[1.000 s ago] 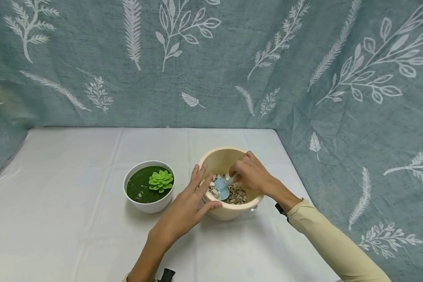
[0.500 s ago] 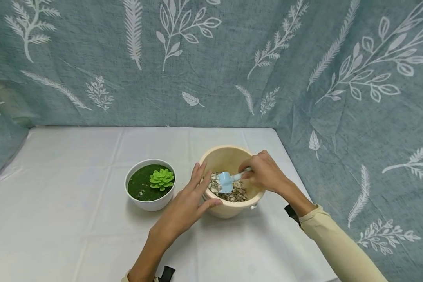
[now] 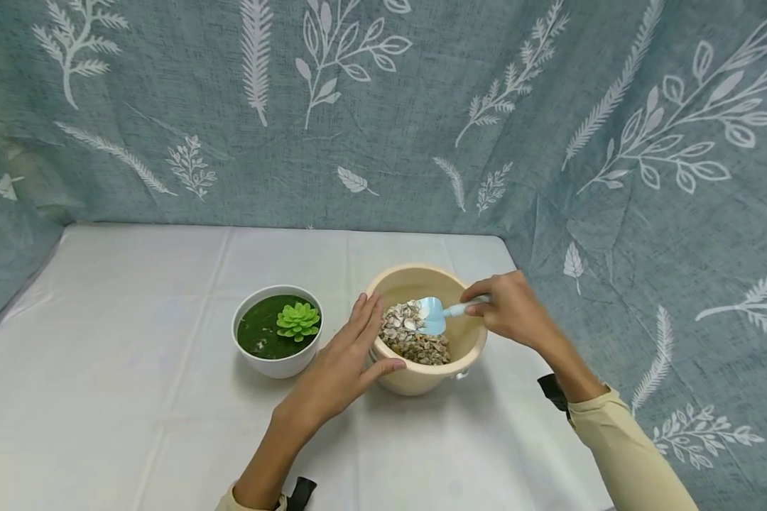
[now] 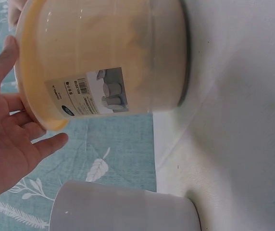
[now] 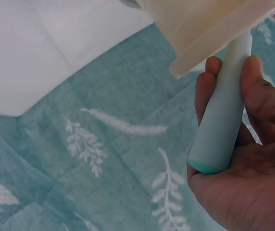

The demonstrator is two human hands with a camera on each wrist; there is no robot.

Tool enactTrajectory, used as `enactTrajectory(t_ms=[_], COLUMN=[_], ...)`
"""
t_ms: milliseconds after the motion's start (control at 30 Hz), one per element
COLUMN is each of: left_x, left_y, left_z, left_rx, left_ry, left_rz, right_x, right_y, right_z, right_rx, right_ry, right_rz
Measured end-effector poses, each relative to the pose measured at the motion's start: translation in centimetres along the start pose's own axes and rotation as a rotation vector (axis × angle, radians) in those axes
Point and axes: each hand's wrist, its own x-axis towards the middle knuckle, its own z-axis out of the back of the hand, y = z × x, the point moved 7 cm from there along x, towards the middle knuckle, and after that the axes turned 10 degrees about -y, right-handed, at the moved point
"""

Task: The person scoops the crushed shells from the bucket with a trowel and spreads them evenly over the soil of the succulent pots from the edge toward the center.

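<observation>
My right hand [image 3: 514, 309] grips the handle of a small light-blue shovel [image 3: 432, 316], fingers curled round one side and thumb on the other. In the right wrist view the shovel's handle [image 5: 220, 113] ends in a green cap. The shovel's blade is inside a cream bucket [image 3: 409, 382], against a heap of pale shell-like pebbles [image 3: 415, 344]. My left hand [image 3: 335, 372] rests on the bucket's left rim, fingers fairly straight and thumb on the front rim. In the left wrist view the bucket [image 4: 137, 53] bears a printed label and the left hand [image 4: 12, 139] touches its rim.
A white bowl [image 3: 280, 367] with a green surface and a bright green succulent [image 3: 297, 321] stands left of the bucket. The table has a white cloth [image 3: 102, 355]. A patterned teal curtain [image 3: 230, 170] hangs behind and to the right.
My right hand has drawn the shovel up and to the right, away from the bucket's middle. More pale pebbles now show heaped by the blade. My left hand stays on the rim.
</observation>
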Motion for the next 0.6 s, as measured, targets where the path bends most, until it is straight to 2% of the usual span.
enactTrajectory(t_ms=[267, 433, 600], left_x=[-1.1, -2.0, -3.7], left_y=[1.3, 3.2, 6.2], left_z=[2.0, 5.0, 8.1], left_rx=[0.081, 0.129, 0.168], left_ry=[-0.04, -0.111, -0.156], left_rz=[0.015, 0.066, 0.169], right_x=[0.5, 1.4, 2.2], right_y=[1.3, 3.3, 6.0], right_z=[0.7, 1.1, 0.9], right_rx=[0.088, 0.115, 0.137], right_ry=[0.0, 0.0, 0.004], right_rz=[-0.018, 0.021, 0.097])
